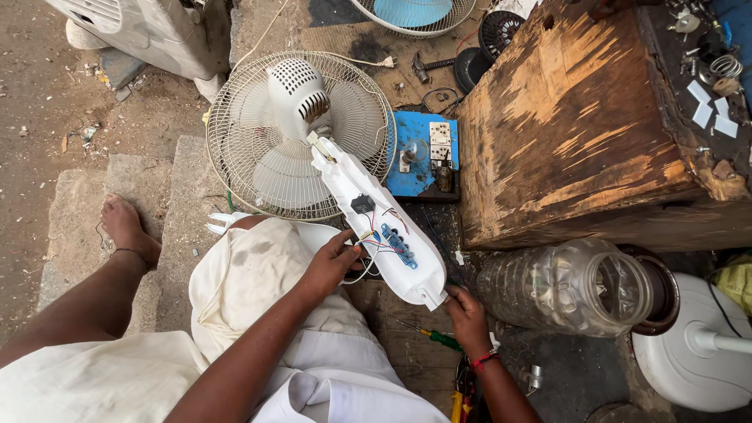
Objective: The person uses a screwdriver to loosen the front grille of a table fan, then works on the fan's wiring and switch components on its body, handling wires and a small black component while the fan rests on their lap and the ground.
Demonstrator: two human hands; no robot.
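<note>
Left hand point(329, 265) pinching loose wires beside blue circuit board point(398, 245); right hand point(465, 309) gripping lower end of white plastic fan housing point(376, 219).

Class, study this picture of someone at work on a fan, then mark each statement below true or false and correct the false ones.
1. The left hand touches the wires in the opened white fan housing. True.
2. The right hand holds the green-handled screwdriver. False: it grips the housing's lower end; the screwdriver lies on the ground.
3. The clear plastic jar stands upright. False: it lies on its side.
4. A blue switchboard lies beside the wooden box. True.
5. The fan's wire guard is black. False: it is whitish.
</note>
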